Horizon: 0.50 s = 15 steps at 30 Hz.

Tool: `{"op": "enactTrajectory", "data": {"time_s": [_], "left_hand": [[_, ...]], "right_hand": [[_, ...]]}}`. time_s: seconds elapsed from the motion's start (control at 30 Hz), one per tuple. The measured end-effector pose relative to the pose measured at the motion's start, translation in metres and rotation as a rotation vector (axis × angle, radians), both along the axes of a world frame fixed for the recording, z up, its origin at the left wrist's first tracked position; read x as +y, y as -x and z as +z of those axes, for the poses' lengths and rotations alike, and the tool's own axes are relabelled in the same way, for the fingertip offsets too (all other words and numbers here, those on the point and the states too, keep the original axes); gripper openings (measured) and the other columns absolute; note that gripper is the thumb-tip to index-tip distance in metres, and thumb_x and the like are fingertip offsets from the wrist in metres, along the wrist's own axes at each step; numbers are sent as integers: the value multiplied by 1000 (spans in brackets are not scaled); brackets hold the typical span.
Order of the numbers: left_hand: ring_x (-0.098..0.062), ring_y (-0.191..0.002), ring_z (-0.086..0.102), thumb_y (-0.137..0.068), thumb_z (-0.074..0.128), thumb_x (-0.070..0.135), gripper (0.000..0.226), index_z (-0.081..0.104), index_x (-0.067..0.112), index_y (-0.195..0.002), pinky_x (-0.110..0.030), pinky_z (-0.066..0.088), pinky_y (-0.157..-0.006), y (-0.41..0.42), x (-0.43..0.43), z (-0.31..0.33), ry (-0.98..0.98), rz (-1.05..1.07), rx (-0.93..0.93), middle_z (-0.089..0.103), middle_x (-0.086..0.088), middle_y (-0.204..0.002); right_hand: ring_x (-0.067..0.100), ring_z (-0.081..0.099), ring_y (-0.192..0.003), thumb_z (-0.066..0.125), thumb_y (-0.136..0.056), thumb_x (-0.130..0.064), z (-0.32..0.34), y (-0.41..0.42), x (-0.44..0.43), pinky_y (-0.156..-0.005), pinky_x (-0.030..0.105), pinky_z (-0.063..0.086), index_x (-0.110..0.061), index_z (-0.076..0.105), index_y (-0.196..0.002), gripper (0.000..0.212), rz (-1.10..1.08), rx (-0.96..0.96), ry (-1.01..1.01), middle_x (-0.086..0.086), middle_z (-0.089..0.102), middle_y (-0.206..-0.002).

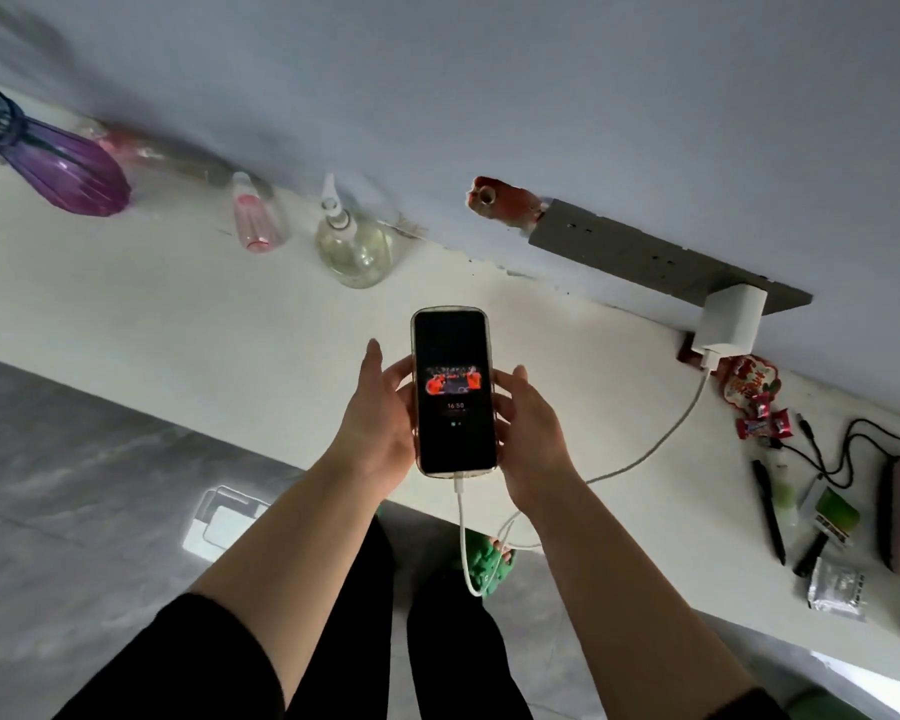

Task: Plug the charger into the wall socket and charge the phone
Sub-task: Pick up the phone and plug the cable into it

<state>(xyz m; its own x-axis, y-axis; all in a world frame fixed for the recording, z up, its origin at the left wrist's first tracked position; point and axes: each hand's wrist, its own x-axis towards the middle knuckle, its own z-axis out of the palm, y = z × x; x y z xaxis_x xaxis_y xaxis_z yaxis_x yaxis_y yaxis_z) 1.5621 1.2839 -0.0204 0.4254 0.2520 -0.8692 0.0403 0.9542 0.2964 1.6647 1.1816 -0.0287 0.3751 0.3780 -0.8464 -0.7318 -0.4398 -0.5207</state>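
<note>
The task looks all but done: the charger [729,320] sits in the socket [645,252] on the wall, its cable [661,441] runs to the bottom of the phone [454,392], and the screen is lit (whether it shows charging is too small to read). The phone is held above the table [178,304], cradled between both hands: the left hand [380,407] curls round its left edge and the right hand [528,428] cups its right edge, fingers loosely bent. Only setting it down seems left.

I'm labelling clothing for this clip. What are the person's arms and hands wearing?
Both forearms are bare. Short black sleeves end near the elbows: one on the left arm, one barely visible at the frame's bottom edge on the right arm. The left hand and right hand show no gloves, rings or watch.
</note>
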Motion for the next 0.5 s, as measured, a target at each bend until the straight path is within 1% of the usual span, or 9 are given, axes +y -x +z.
{"op": "enactTrajectory", "data": {"time_s": [0.07, 0.13, 0.17, 0.23, 0.33, 0.4, 0.43, 0.5], "left_hand": [[-29, -109, 62, -95, 25, 52, 56, 53, 17, -129, -46, 48, -85, -1, 17, -15, -41, -8, 73, 65, -12, -123], [-26, -109, 60, -97, 24, 46, 52, 54, 18, -128, -45, 46, -85, -3, 34, -30, -72, -53, 128, 63, -12, -125], [-25, -110, 58, -97, 23, 45, 51, 55, 20, -127, -45, 45, -89, -5, 43, -37, -69, -67, 144, 61, -11, -127], [-25, -114, 56, -97, 23, 46, 51, 57, 22, -127, -46, 43, -94, -8, 57, -49, -38, -77, 171, 60, -10, -127], [-23, -115, 55, -97, 25, 47, 48, 59, 26, -123, -43, 43, -90, -12, 69, -64, -45, -115, 219, 60, -8, -122], [-18, -109, 57, -97, 24, 47, 45, 63, 32, -112, -41, 42, -88, -14, 74, -73, -73, -166, 244, 63, -2, -116], [-13, -102, 59, -97, 22, 48, 45, 65, 34, -104, -39, 41, -86, -14, 76, -78, -81, -187, 245, 65, 1, -110], [-5, -83, 68, -97, 19, 51, 49, 65, 36, -92, -33, 44, -76, -15, 79, -87, -85, -223, 231, 74, 9, -89]], "right_hand": [[23, 68, -92, 30, -101, -46, -17, 0, 16, -80, 39, 52, -26, 65, -99, 40, -11, 31, 3, 3, 72, -99], [20, 65, -86, 29, -101, -44, -31, 0, 32, -75, 36, 50, -25, 64, -98, 40, -21, 44, 21, 3, 71, -96], [20, 66, -85, 29, -101, -44, -37, 0, 40, -74, 36, 51, -24, 64, -98, 40, -26, 48, 34, 3, 70, -96], [21, 66, -90, 29, -101, -45, -48, -1, 52, -77, 37, 53, -24, 63, -100, 41, -24, 48, 63, 4, 70, -99], [23, 65, -95, 28, -101, -47, -62, -4, 66, -80, 39, 54, -24, 63, -99, 42, -7, 35, 99, 5, 68, -99], [22, 64, -94, 28, -100, -48, -70, -6, 73, -78, 37, 53, -24, 65, -97, 44, -1, 8, 127, 5, 68, -95], [21, 64, -96, 27, -100, -49, -74, -7, 75, -79, 37, 52, -23, 66, -98, 46, 13, -9, 143, 4, 69, -95], [19, 63, -95, 25, -100, -51, -80, -6, 78, -79, 34, 46, -22, 66, -105, 50, 45, -42, 188, 2, 69, -94]]}}
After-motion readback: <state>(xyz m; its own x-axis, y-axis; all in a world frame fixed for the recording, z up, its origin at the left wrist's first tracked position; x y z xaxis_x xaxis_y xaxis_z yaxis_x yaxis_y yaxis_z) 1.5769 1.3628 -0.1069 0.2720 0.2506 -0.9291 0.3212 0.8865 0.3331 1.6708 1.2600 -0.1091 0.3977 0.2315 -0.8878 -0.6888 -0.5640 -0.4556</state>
